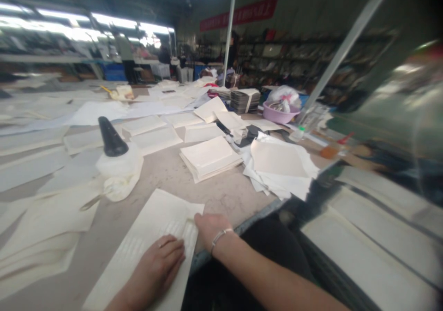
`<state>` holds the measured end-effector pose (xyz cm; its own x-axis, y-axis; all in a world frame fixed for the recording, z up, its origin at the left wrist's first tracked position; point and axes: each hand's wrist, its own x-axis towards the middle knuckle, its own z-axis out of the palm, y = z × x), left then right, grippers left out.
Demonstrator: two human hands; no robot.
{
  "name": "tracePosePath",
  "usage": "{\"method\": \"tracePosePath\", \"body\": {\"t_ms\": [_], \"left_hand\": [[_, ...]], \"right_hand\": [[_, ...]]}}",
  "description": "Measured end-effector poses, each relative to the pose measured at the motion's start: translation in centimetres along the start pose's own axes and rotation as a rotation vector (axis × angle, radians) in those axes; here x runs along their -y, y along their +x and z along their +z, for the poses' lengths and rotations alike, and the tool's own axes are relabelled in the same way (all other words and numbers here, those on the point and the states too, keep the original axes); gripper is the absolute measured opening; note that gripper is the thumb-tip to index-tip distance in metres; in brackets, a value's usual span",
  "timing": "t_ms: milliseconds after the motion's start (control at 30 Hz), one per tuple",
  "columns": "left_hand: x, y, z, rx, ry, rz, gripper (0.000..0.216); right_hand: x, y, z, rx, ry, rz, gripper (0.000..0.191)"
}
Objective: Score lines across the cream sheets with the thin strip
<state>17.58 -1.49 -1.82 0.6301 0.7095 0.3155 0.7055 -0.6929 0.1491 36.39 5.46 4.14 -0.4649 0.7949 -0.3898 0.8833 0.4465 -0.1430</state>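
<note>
A long cream sheet point(143, 221) with rows of small raised marks lies slanted at the table's front edge. My left hand point(157, 267) rests flat on it, fingers stretched out and side by side, a ring on one of them. At the sheet's right edge, my right hand point(212, 229) is closed, thumb and fingers pinching the border near the top corner. A bracelet circles that wrist. Beyond the sheet, a white bottle with a black conical cap point(112, 140) stands near a crumpled off-white cloth point(119, 186).
A stack of folded cream pieces point(209, 156) and a pile of white papers point(282, 161) lie ahead. Loose sheets point(44, 228) overlap at left. Bound dark pieces point(244, 101) and a purple basin point(280, 112) stand farther back. More pale panels point(370, 251) are at right, past the table edge point(263, 212).
</note>
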Motion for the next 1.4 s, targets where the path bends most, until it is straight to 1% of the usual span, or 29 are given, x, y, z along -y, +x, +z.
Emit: {"method": "tracePosePath", "body": {"t_ms": [67,133,267,333,400,500,567,600,667,767,867,1000,1167,1267,1400], "left_hand": [[-0.1,-0.2,-0.5,0.046,0.019,-0.007,0.025],[-0.2,-0.8,-1.2,0.083,0.069,0.019,0.033],[-0.8,-2.9,-2.6,0.108,0.193,0.152,0.058],[-1.1,-4.2,-3.3,0.096,0.275,0.189,0.058],[-1.2,-5.1,-3.7,0.094,0.362,0.220,0.053],[-1.1,-5.5,-3.5,0.050,0.431,0.266,0.048],[-1.3,-4.9,-2.7,-0.007,0.458,0.248,0.048],[-1.5,-4.4,-2.1,-0.031,0.471,0.224,0.048],[-2.1,-3.1,-0.7,-0.040,0.500,0.134,0.049],[-3.0,-1.5,1.2,-0.037,0.465,0.020,0.055],[-3.3,-1.0,2.1,-0.070,0.368,0.008,0.057],[-3.2,-1.4,1.8,-0.086,0.291,0.034,0.049],[-3.5,-1.0,1.2,-0.095,0.238,-0.006,0.042],[-3.5,-0.7,1.2,-0.105,0.218,0.029,0.040],[-3.3,-0.7,1.3,-0.120,0.196,0.034,0.038]], "right_hand": [[-0.1,0.5,-0.5,-0.001,-0.012,0.020,0.027],[0.4,0.1,-0.5,0.000,-0.013,-0.001,0.027],[1.8,-2.5,0.8,0.021,0.021,-0.105,0.024],[1.8,-3.5,1.6,0.023,0.038,-0.165,0.021],[1.0,-3.8,2.1,-0.018,0.072,-0.184,0.016],[-1.2,-3.0,1.9,-0.156,0.181,-0.143,0.025],[-2.9,-2.0,1.3,-0.248,0.236,-0.099,0.028],[-3.7,-1.5,0.9,-0.275,0.245,-0.077,0.028],[-5.1,-0.4,0.1,-0.295,0.226,-0.034,0.029],[-6.5,0.7,-0.7,-0.272,0.153,-0.013,0.031],[-6.6,1.3,-0.9,-0.222,0.067,-0.055,0.032],[-5.7,2.4,-1.1,-0.151,-0.041,-0.108,0.032],[-5.1,4.3,-1.4,-0.092,-0.066,-0.141,0.024],[-4.7,3.5,-1.0,-0.057,-0.090,-0.200,0.021],[-3.6,0.1,0.1,-0.017,-0.078,-0.301,0.020]]}}
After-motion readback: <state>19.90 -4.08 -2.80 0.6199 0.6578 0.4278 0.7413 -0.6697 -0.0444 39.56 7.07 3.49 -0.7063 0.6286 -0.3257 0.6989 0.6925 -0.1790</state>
